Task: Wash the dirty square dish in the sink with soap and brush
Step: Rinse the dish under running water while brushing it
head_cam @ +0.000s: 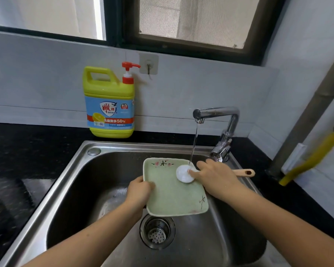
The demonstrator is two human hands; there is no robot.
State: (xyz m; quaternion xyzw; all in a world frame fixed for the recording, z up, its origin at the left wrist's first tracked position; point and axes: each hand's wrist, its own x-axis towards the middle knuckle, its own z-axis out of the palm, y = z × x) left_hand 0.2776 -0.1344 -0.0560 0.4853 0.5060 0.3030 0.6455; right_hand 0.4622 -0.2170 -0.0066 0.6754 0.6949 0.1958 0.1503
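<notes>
Gripping the left rim of the pale green square ceramic dish, the left hand has its fingers closed on the edge and holds the dish tilted inside the stainless steel sink. The right hand curls its fingers round a beige-handled brush, whose round white head presses on the dish's far right corner, where a thin stream from the chrome tap lands. A yellow soap bottle with a red pump stands on the black worktop behind.

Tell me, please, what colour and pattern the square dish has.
The square dish is pale green with small flower sprigs at two corners, clearest in the head view.
</notes>
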